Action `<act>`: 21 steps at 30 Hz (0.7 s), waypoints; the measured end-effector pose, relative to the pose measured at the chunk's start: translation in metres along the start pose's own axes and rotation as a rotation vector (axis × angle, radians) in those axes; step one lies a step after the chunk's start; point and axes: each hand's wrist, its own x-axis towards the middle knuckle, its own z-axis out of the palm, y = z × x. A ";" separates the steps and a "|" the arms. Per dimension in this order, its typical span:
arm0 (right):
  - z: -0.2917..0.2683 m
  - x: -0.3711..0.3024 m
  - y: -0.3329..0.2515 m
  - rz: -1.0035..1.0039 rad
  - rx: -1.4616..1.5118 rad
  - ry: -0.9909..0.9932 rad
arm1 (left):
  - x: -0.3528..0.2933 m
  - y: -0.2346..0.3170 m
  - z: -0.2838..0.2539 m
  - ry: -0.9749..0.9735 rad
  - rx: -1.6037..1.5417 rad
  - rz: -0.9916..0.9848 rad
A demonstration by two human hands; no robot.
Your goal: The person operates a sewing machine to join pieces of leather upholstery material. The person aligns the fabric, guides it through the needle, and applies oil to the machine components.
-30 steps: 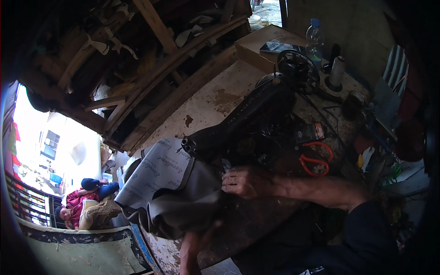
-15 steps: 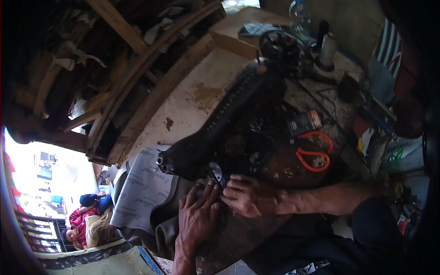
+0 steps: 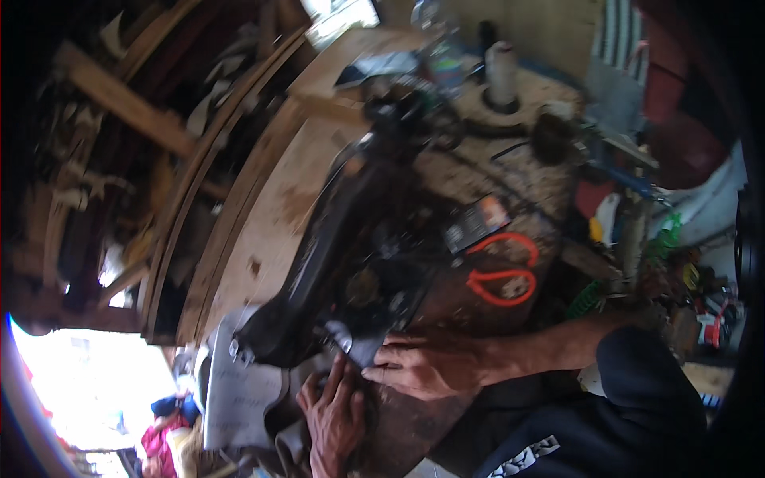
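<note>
A black sewing machine stands slantwise on the worktable, its needle end nearest my hands. Below that end lies a sheet of grey-brown upholstery material with a pale printed backing. My left hand rests on the dark surface beside the sheet, fingers stretched toward the needle area. My right hand is just to its right, fingers bent and close together against the machine bed. A small pale grey piece shows above its fingertips; blur hides whether the fingers pinch anything.
Orange-red scissor handles and a small dark box lie right of the machine. A white thread cone and a clear bottle stand behind. Wooden beams line the left. A person in red is at lower left.
The whole view has turned, so the machine and table sit further left and the needle end lower. Both hands stay close to the needle area, and more of the pale grey piece shows.
</note>
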 end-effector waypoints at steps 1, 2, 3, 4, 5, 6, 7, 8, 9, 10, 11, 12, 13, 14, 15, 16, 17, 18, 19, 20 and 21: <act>-0.027 0.000 0.002 0.069 -0.028 0.057 | -0.009 -0.006 0.007 0.037 0.009 0.000; -0.058 -0.001 0.003 0.141 -0.061 0.115 | -0.011 -0.008 0.013 0.073 0.012 0.005; -0.086 0.004 0.012 0.266 -0.088 0.253 | -0.010 -0.002 0.009 0.083 0.000 0.027; -0.113 0.008 0.026 0.388 -0.106 0.393 | -0.014 0.006 0.000 0.053 -0.082 -0.058; -0.142 0.004 0.050 0.341 -0.323 0.572 | -0.015 0.012 -0.004 0.026 -0.167 -0.135; -0.165 0.004 0.071 0.483 -0.404 0.627 | -0.016 0.012 -0.003 0.035 -0.164 -0.148; -0.177 0.013 0.090 0.571 -0.475 0.768 | -0.015 0.012 0.001 0.060 -0.104 -0.139; -0.188 0.013 0.127 0.664 -0.559 0.770 | -0.017 0.009 0.005 0.082 -0.044 -0.138; -0.207 0.008 0.147 0.766 -0.715 0.715 | -0.013 0.008 0.009 0.114 -0.051 -0.104; -0.225 0.001 0.164 0.867 -0.737 0.646 | -0.008 0.008 0.014 0.122 -0.057 -0.119; -0.235 -0.004 0.178 0.913 -0.721 0.538 | -0.001 0.011 0.015 0.130 -0.085 -0.083; -0.234 0.005 0.178 0.989 -0.539 0.401 | -0.001 0.011 0.015 0.135 -0.108 -0.063; -0.226 0.007 0.188 0.944 -0.501 0.408 | -0.001 0.011 0.013 0.135 -0.109 -0.062; -0.218 0.008 0.198 0.902 -0.464 0.415 | -0.001 0.011 0.012 0.135 -0.112 -0.057; -0.210 0.013 0.205 0.890 -0.451 0.458 | -0.001 0.008 0.013 0.141 -0.105 -0.044; -0.208 0.020 0.206 0.879 -0.452 0.505 | -0.002 0.005 0.014 0.148 -0.102 -0.074; -0.208 0.024 0.206 0.895 -0.386 0.607 | -0.003 0.004 0.016 0.159 -0.110 -0.053; -0.200 0.032 0.200 0.884 -0.366 0.594 | -0.005 0.001 0.016 0.165 -0.116 -0.033; -0.195 0.040 0.187 0.810 -0.395 0.724 | -0.008 0.001 0.016 0.164 -0.099 -0.044; -0.195 0.048 0.177 0.736 -0.423 0.855 | -0.010 -0.002 0.014 0.168 -0.095 -0.062; -0.203 0.059 0.167 0.731 -0.415 0.846 | -0.011 -0.001 0.015 0.167 -0.094 -0.065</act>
